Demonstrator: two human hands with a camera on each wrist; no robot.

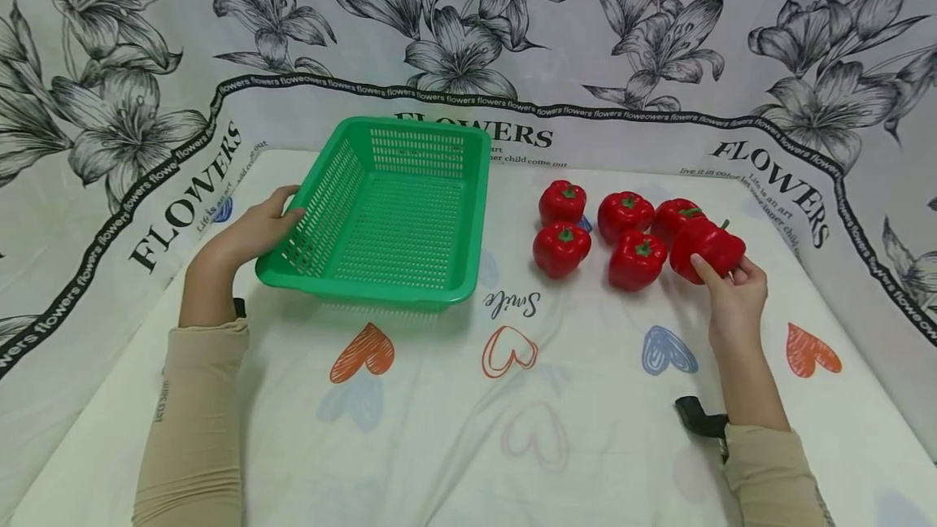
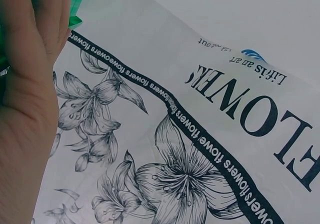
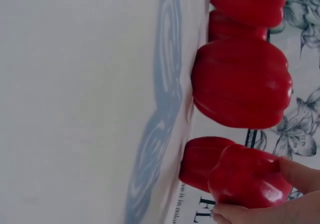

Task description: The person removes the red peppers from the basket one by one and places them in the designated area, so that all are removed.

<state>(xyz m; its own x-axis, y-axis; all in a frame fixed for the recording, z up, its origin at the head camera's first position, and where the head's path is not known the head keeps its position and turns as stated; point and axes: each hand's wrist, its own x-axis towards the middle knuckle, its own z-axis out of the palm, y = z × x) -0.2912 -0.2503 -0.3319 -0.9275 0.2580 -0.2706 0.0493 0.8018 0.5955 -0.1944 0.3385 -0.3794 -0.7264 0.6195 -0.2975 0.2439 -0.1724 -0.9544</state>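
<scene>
A green plastic basket with slotted walls has nothing inside it. My left hand grips its left rim; in the left wrist view that hand partly hides the green plastic. My right hand holds a red bell pepper tipped on its side, thumb on the near face. In the right wrist view, fingertips press on both sides of that pepper. Several other red bell peppers stand close together to its left, stems up, one partly hidden behind the held one.
A white tablecloth with heart prints covers the table. Behind it hangs a flower-printed cloth with a black lettered band. Tablecloth shows between the basket and the nearest pepper.
</scene>
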